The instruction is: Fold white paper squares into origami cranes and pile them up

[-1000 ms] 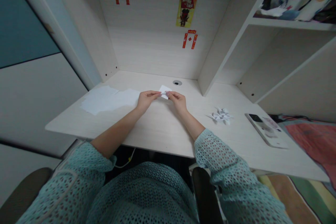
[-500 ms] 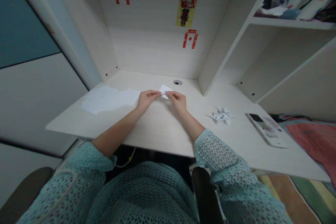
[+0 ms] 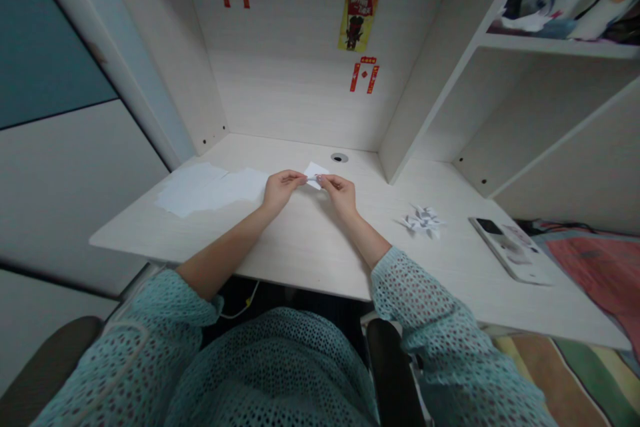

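A small piece of white paper [image 3: 315, 171] is held up between both hands over the middle of the desk. My left hand [image 3: 283, 188] pinches its left side, and my right hand [image 3: 339, 192] pinches it from the right, thumb and fingers together. Part of the paper rises above the fingertips; the fingers cover its lower edge. Loose white sheets [image 3: 200, 190] lie on the desk beyond my left forearm. To the right of my right hand sits a cluster of folded white paper pieces [image 3: 423, 221].
The white desk [image 3: 300, 247] has a round cable hole [image 3: 339, 157] near the back panel. A phone [image 3: 510, 250] lies at the right. An upright divider [image 3: 425, 87] stands behind the folded pieces. A black armrest [image 3: 393, 373] is below the desk's front edge.
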`<state>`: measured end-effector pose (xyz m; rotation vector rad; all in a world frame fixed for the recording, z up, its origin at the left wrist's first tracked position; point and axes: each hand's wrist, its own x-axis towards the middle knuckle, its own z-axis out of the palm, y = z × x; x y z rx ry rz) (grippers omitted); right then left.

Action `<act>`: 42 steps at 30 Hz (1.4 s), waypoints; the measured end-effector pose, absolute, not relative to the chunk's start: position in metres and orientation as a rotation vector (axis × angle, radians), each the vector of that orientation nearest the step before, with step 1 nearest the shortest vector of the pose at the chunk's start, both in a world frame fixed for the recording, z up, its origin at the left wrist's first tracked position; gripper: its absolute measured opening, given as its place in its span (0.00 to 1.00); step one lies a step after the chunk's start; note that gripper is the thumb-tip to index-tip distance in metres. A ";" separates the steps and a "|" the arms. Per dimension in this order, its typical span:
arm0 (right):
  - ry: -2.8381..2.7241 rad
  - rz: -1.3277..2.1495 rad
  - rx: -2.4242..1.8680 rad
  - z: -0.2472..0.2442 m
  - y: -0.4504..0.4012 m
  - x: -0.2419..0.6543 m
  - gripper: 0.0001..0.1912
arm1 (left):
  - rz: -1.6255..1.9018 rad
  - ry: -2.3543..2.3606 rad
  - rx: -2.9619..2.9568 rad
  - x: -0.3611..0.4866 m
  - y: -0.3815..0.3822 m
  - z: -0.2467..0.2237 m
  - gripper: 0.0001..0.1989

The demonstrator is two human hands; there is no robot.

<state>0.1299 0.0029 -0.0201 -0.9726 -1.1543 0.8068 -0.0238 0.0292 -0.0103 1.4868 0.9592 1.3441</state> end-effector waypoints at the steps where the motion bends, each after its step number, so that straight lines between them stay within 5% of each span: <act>1: -1.160 0.805 -0.976 -0.019 0.002 0.129 0.15 | 1.349 0.959 1.490 -0.024 0.030 -0.010 0.12; 42: -1.156 0.781 -0.965 -0.024 0.008 0.130 0.14 | 1.276 0.982 1.464 -0.022 0.029 -0.016 0.17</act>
